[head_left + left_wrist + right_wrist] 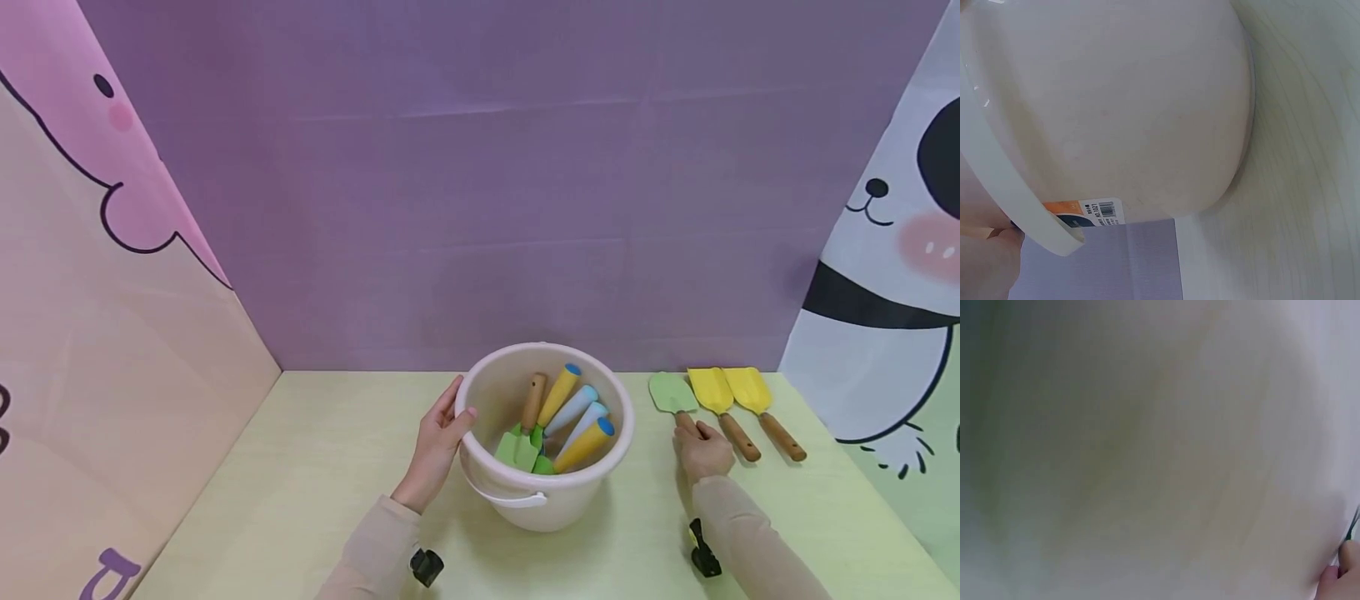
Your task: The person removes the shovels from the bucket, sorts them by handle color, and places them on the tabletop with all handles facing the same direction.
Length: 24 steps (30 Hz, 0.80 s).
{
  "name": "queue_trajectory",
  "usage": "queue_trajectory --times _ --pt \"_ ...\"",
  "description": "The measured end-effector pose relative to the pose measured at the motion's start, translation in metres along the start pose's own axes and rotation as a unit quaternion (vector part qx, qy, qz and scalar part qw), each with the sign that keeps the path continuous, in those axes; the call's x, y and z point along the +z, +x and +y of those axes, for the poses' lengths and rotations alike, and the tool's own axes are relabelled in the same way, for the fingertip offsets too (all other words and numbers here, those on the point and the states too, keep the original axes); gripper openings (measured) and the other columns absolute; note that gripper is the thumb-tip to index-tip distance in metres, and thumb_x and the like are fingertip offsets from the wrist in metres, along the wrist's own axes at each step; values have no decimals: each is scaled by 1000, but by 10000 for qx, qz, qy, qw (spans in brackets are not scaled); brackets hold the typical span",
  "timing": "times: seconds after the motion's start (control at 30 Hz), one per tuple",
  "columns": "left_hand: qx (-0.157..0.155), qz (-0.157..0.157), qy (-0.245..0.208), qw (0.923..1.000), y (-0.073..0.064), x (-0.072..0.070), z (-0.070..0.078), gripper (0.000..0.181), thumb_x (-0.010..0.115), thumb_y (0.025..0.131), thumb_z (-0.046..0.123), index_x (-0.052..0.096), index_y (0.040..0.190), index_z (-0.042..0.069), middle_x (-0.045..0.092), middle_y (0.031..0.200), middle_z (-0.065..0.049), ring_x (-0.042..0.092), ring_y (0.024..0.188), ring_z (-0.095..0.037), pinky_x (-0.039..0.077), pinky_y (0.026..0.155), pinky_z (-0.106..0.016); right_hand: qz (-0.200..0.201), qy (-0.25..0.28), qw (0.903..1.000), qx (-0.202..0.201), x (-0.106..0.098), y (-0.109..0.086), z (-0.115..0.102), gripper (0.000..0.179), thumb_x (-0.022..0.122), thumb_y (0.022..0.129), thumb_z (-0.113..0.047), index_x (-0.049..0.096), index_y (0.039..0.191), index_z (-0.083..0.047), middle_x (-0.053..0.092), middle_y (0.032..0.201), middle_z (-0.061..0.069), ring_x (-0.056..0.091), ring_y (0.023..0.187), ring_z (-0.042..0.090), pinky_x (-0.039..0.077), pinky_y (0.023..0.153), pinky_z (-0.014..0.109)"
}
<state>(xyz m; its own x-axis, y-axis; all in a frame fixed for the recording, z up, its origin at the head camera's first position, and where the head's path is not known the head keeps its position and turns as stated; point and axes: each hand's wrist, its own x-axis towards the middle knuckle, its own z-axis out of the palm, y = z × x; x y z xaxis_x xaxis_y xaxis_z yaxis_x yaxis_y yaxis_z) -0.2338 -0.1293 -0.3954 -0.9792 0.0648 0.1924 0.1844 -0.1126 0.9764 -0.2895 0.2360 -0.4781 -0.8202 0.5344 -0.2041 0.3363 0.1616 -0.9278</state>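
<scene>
A pale bucket [540, 504] stands on the table, and my left hand [437, 442] grips its rim on the left side, thumb over the edge. Inside the bucket are a green hand trowel [517, 448] with a wooden handle and several tools with yellow or light blue handles. To the right, my right hand [703, 452] holds the wooden handle of another green trowel [671, 392], whose blade lies on the table. Close beside it lie a yellow shovel [712, 389] and a second yellow shovel [748, 389], both with wooden handles. The right wrist view shows mostly blurred tabletop.
The light wood-grain table [300, 467] meets a purple back wall [450, 208]. Printed side panels stand at left and right, the right one with a panda [877, 367]. The bucket's white carrying handle [997, 169] hangs down its near side.
</scene>
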Motion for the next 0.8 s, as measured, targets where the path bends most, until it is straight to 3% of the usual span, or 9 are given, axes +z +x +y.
queue_trajectory --times 0.27,0.43,0.6,0.8 --pt "-32 -25 49 10000 -1 0 0 62 51 92 14 22 146 6 32 146 -16 35 131 -29 41 99 -32 -496 -286 9983 60 -12 -10 -10 74 50 87 -49 35 139 2 31 143 26 25 134 36 21 111 45" --pt "-7 -21 42 10000 -1 -1 0 61 51 92 14 23 146 7 32 146 -15 34 132 -27 41 99 -32 -502 -465 9977 3 -17 -13 -15 79 49 85 -55 37 136 4 30 142 27 25 132 37 20 111 47" --pt "-57 -11 30 10000 0 -1 0 61 52 91 15 24 146 10 32 147 -13 35 132 -26 40 100 -35 -371 -612 9972 -203 -23 -12 -20 72 53 87 -46 38 135 6 28 145 23 19 134 37 21 110 46" --pt "-77 26 21 10000 -1 0 1 60 52 91 15 25 145 11 33 146 -14 35 131 -27 40 100 -37 -225 -1017 9900 -956 -35 -10 -37 58 47 92 -34 42 133 6 44 133 27 41 122 38 36 99 47"
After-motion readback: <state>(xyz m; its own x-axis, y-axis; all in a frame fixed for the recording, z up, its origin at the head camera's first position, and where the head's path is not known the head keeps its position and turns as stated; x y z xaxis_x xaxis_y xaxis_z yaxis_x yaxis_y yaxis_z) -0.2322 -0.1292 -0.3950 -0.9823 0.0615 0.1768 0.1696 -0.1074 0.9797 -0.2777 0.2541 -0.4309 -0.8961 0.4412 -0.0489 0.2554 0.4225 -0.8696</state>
